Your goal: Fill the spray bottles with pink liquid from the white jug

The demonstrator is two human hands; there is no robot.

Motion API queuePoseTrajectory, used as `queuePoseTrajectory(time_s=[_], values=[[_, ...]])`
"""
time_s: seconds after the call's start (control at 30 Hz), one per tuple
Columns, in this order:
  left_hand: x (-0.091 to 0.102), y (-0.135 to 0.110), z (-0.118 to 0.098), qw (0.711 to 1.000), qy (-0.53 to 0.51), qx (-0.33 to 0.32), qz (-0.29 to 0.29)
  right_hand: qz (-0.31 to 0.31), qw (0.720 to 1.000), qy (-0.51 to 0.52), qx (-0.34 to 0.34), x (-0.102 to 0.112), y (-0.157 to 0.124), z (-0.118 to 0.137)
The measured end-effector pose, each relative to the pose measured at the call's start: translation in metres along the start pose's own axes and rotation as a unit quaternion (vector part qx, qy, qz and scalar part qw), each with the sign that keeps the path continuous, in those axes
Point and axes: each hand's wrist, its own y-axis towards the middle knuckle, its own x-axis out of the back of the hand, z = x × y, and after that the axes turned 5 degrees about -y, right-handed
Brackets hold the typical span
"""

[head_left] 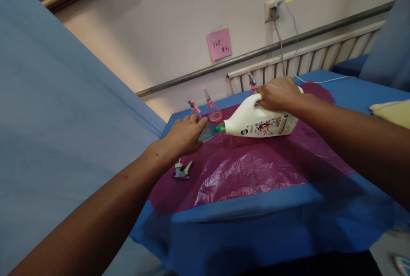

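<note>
My right hand (278,92) is closed round the handle of a white plastic jug (245,115) with a printed label. The jug lies tipped on its side, mouth to the left. My left hand (187,135) grips a clear spray bottle (209,131) without its head, tilted, with blue-green at its base. A green neck (221,127) sits at the jug's mouth; whether liquid flows I cannot tell. Below my left hand, a loose grey trigger spray head (181,171) lies on the purple plastic sheet (243,169). My fingers partly hide the bottle.
Behind stand a pink-tinted spray bottle (214,111), another pink-headed one (194,107) and a third (252,83) near the radiator (307,54). Blue cloth (224,220) covers the table. A curtain (64,118) hangs at left. A yellow cloth (392,113) lies right; a cable (282,49) trails down.
</note>
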Motion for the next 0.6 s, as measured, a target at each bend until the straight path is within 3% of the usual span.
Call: queuePoseTrajectory(time_s=[0.17, 0.43, 0.6], values=[[0.004, 0.002, -0.003, 1.0, 0.021, -0.003, 0.002, -0.001, 1.0, 0.004, -0.003, -0.003, 0.002, -0.002], [0.025, 0.002, -0.021, 0.993, 0.098, 0.017, 0.067, 0.0, 1.0, 0.012, -0.002, -0.005, 0.005, -0.003], [0.028, 0.003, -0.022, 0.99, 0.115, 0.017, 0.085, -0.001, 1.0, 0.007, 0.0, -0.003, 0.005, -0.004]])
